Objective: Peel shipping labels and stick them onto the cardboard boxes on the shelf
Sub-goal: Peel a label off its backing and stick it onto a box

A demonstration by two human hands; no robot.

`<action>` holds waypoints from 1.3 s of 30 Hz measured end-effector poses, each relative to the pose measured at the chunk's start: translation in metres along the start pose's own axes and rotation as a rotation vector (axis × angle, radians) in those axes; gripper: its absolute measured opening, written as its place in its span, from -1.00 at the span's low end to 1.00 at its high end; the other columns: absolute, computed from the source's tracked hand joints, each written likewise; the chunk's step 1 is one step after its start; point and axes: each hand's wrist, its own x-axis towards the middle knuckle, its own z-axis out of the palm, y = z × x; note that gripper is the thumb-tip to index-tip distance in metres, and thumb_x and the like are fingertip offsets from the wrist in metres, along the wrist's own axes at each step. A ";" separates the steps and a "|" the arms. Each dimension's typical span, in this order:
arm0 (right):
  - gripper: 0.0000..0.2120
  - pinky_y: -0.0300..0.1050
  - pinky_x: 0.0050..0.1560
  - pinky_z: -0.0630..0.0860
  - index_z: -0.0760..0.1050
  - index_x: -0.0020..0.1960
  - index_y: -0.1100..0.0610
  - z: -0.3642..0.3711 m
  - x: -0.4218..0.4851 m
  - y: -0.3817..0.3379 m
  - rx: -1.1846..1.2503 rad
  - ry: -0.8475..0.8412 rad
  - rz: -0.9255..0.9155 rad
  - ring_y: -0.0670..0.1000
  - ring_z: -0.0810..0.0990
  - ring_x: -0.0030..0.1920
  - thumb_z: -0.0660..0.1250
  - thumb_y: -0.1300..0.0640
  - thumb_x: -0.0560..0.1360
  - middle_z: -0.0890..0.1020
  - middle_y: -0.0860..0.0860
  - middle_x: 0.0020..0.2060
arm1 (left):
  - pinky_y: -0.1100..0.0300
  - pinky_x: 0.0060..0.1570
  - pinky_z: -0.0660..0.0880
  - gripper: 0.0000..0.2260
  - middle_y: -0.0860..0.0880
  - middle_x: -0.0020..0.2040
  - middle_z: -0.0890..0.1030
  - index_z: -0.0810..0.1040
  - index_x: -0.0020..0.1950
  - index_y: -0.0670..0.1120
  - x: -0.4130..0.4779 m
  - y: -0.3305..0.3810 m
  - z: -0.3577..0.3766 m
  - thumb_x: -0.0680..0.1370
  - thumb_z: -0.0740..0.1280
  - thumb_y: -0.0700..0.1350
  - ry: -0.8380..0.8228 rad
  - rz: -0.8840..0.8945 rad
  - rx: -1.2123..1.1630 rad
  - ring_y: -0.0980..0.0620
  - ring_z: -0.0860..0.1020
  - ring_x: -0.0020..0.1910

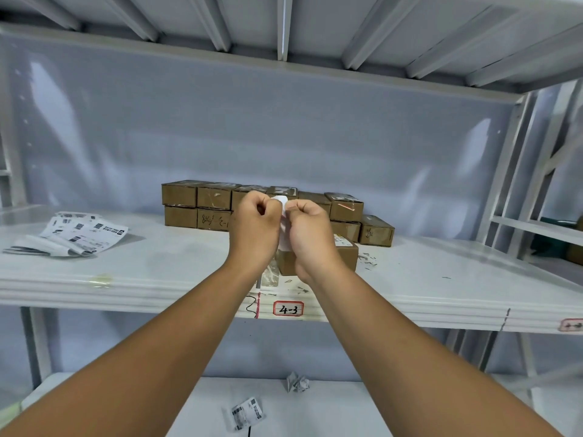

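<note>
Clearance: open shelf (176, 263) between label sheets (72, 234) and box stack (217, 200).
Edge: under both forearms.
Hands: I see left hand (255, 222) and right hand (310, 234) curled, both pinching one white label (281, 201).

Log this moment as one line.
step: peeling label | left hand: pinches label | right hand: pinches label | single box: behind hands, in front of box stack | label sheets: on shelf, far left

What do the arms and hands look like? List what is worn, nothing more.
The left hand and right hand are bare: no gloves, rings or bands show. The left forearm and right forearm are bare to the frame's edge, with no sleeve, watch or bracelet in view.
</note>
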 end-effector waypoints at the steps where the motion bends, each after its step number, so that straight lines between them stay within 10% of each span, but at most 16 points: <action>1: -0.76 -0.34 -0.40 0.42 0.41 -0.21 0.10 -0.001 0.000 0.001 -0.028 0.006 -0.016 -0.11 0.48 -0.32 0.15 0.27 0.61 0.51 0.02 -0.28 | 0.15 -0.34 0.26 -0.80 0.02 -0.39 0.39 0.33 -0.33 -0.10 0.000 -0.001 -0.001 0.50 0.18 -0.25 -0.017 0.011 0.018 0.06 0.32 -0.39; 14: -0.73 0.16 -0.02 0.54 0.37 -0.14 -0.14 -0.007 -0.001 0.009 -0.250 0.079 -0.240 0.17 0.64 -0.11 0.28 0.23 0.55 0.64 0.14 -0.18 | 0.25 -0.30 0.37 -0.86 -0.11 -0.23 0.47 0.25 0.07 -0.02 -0.005 0.000 0.003 0.61 0.17 -0.22 -0.075 0.008 -0.137 0.08 0.45 -0.31; 24: -0.71 -0.31 -0.31 0.34 0.23 -0.17 0.02 -0.012 0.010 0.001 -0.124 0.040 -0.101 -0.09 0.39 -0.30 0.25 0.32 0.56 0.38 -0.04 -0.30 | 0.35 -0.25 0.39 -0.76 0.00 -0.37 0.37 0.24 0.08 0.05 0.000 -0.005 -0.005 0.61 0.15 -0.29 -0.136 0.061 -0.155 0.09 0.39 -0.34; 35: -0.85 -0.13 -0.13 0.46 0.46 -0.12 0.01 -0.012 -0.001 0.002 -0.194 -0.014 -0.193 -0.03 0.52 -0.19 0.20 0.14 0.61 0.59 0.05 -0.18 | 0.18 -0.21 0.40 -0.80 -0.07 -0.29 0.46 0.25 0.08 0.03 0.001 -0.005 -0.012 0.60 0.19 -0.24 -0.127 0.065 -0.139 0.05 0.48 -0.28; 39: -0.61 -0.07 -0.09 0.50 0.56 -0.09 0.20 -0.010 -0.006 0.006 -0.137 -0.080 -0.122 0.00 0.57 -0.18 0.22 -0.13 0.56 0.65 0.21 -0.13 | 0.12 -0.16 0.40 -0.78 -0.10 -0.23 0.49 0.28 -0.04 0.11 0.006 -0.008 -0.014 0.61 0.18 -0.23 -0.085 -0.009 -0.177 0.04 0.47 -0.29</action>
